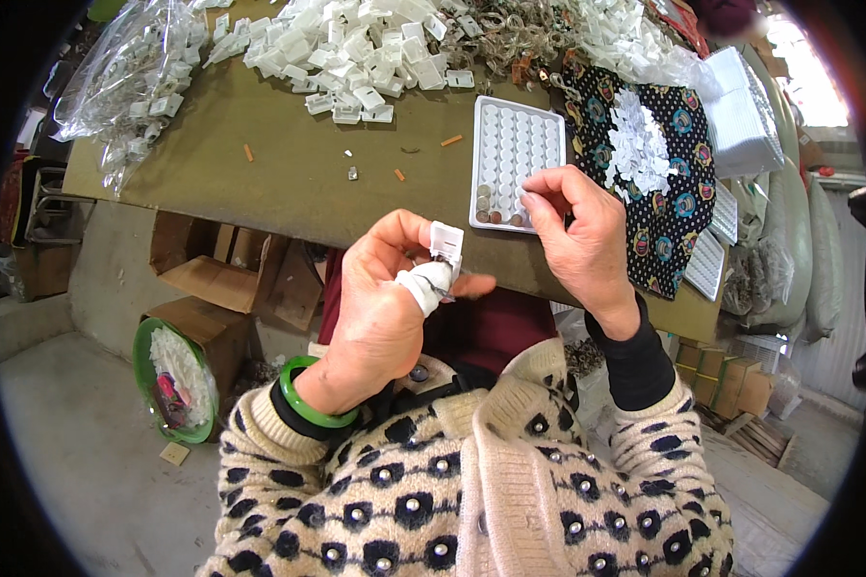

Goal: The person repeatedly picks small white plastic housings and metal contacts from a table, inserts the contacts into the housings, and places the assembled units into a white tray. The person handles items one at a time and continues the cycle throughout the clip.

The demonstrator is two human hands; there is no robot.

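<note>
My left hand (380,308) is closed around a small white plastic case (446,238), held upright above the table's front edge. Thin dark wires show just below the case, beside a white wrapping (423,287) on one finger. To the right, my right hand (587,236) is over the near right corner of a white tray (475,159) with rows of round pockets. Its thumb and forefinger are pinched together; whatever is between them is hidden. Several small round metal discs (483,203), like button cells, sit in the tray's near left pockets.
White plastic cases (356,53) are heaped at the back, beside tangled wires (505,38). A clear bag (135,87) lies at the far left. White paper-like pieces (640,144) rest on a patterned dark cloth (683,212) at right. A green basin (149,385) stands below left.
</note>
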